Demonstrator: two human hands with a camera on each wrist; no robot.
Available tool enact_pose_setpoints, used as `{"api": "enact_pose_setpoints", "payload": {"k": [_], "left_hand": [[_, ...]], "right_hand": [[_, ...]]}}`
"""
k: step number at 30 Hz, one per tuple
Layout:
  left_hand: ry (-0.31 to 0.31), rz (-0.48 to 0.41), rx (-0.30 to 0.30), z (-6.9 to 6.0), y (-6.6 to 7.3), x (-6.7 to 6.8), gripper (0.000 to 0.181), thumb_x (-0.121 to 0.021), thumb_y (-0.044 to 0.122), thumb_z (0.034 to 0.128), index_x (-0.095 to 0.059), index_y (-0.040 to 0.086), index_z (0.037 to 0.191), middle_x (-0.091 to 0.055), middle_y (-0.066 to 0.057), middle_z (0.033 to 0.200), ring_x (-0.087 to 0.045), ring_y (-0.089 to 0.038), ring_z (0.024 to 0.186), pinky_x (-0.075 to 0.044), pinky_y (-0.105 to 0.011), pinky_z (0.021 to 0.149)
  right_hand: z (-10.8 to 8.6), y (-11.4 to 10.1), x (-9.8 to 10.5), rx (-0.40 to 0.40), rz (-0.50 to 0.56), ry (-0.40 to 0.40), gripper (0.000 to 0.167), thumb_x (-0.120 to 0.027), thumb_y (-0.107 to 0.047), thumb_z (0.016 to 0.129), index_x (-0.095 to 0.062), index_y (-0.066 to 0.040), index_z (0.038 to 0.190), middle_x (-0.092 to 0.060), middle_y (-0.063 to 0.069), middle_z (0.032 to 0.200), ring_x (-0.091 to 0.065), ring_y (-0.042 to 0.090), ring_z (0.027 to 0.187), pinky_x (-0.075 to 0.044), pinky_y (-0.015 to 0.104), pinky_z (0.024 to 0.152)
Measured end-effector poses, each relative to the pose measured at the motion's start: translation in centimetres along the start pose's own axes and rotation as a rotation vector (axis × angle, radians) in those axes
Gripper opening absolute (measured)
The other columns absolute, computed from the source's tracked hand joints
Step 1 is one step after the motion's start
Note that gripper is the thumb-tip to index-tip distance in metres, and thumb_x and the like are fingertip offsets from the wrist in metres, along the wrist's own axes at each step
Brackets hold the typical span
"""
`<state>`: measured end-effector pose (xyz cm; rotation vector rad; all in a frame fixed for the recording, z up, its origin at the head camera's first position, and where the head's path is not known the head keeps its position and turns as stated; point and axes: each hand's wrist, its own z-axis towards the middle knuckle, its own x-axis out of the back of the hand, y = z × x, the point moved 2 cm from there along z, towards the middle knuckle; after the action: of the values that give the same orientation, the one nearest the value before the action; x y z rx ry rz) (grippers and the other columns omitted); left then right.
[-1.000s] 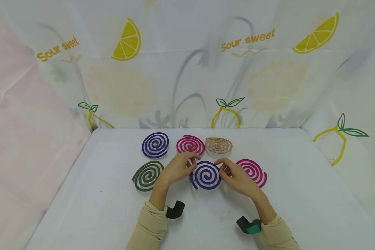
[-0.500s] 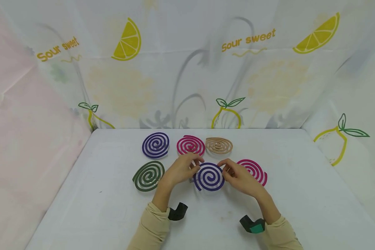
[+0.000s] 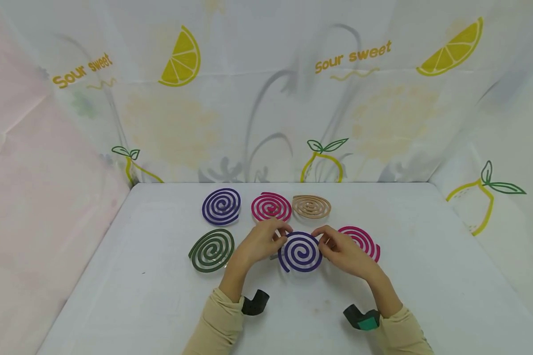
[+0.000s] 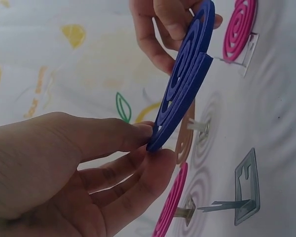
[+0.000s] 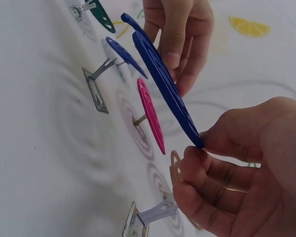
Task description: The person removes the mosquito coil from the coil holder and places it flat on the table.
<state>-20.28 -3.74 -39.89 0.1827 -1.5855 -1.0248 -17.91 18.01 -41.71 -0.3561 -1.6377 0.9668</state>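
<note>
Between my two hands a dark blue spiral mosquito coil (image 3: 302,253) is held up off the white table, tilted in the wrist views. My left hand (image 3: 263,240) pinches its left rim between thumb and fingers, seen close in the left wrist view. On the opposite rim, the thumb and fingers of my right hand (image 3: 344,252) pinch it too. Below the coil stands a small metal coil stand (image 4: 242,205) with upright prongs; the coil is apart from it. The same stand (image 5: 103,68) shows in the right wrist view.
A green coil (image 3: 211,250) lies left of my hands, a pink coil (image 3: 373,246) to the right, partly hidden. Behind stand a blue coil (image 3: 221,206), another pink coil (image 3: 271,207) and a tan coil (image 3: 311,206). A printed cloth (image 3: 231,123) hangs behind the table.
Both hands have shifted a little to the right and slightly toward me, carrying the blue coil along. The other coils have stayed in place.
</note>
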Motion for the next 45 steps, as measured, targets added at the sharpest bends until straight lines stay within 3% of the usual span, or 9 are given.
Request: {"api": "enact_pose_setpoints", "payload": {"k": [21,27,36,40,45], "left_hand": [[0.010,0.014,-0.022,0.4,0.4,-0.9,0.020,-0.063,0.005,0.0868,-0.068,0.006,0.106,-0.065,-0.003,0.086,-0.056,-0.010,0.071,-0.046,-0.019,0.063],[0.006,-0.029,0.002,0.4,0.6,-1.2,0.021,-0.063,0.005,0.0873,-0.067,0.006,0.108,-0.064,-0.004,0.087,-0.056,-0.010,0.070,-0.046,-0.018,0.059],[0.006,-0.087,0.017,0.5,0.9,-1.6,0.022,-0.062,0.003,0.0872,-0.066,0.005,0.109,-0.062,-0.006,0.087,-0.058,-0.009,0.065,-0.046,-0.018,0.054],[0.000,-0.102,0.048,0.4,1.0,-1.6,0.022,-0.062,0.002,0.0875,-0.065,0.005,0.109,-0.061,-0.005,0.088,-0.058,-0.008,0.064,-0.046,-0.018,0.054],[-0.013,-0.115,0.040,0.5,1.1,-2.0,0.023,-0.061,0.002,0.0871,-0.065,0.004,0.110,-0.062,-0.006,0.088,-0.059,-0.009,0.064,-0.046,-0.018,0.053]], "right_hand": [[-0.2,0.8,1.0,-0.009,-0.010,-0.023,0.021,-0.053,-0.009,0.093,-0.055,-0.012,0.113,-0.061,0.004,0.084,-0.056,0.012,0.069,-0.048,0.023,0.058],[-0.4,1.0,1.3,-0.023,-0.002,-0.034,0.020,-0.055,-0.009,0.092,-0.055,-0.010,0.112,-0.062,0.005,0.086,-0.057,0.014,0.069,-0.049,0.023,0.059],[-0.4,1.4,1.7,0.024,-0.010,-0.014,0.019,-0.055,-0.007,0.093,-0.057,-0.010,0.111,-0.059,0.005,0.090,-0.055,0.007,0.065,-0.048,0.022,0.057],[-0.3,1.4,1.7,0.041,-0.012,-0.026,0.019,-0.055,-0.008,0.093,-0.057,-0.009,0.112,-0.059,0.006,0.092,-0.054,0.008,0.067,-0.049,0.022,0.059],[-0.6,1.4,1.9,0.044,-0.050,-0.017,0.018,-0.055,-0.006,0.092,-0.058,-0.006,0.110,-0.059,0.004,0.089,-0.053,0.011,0.073,-0.047,0.021,0.062]]}}
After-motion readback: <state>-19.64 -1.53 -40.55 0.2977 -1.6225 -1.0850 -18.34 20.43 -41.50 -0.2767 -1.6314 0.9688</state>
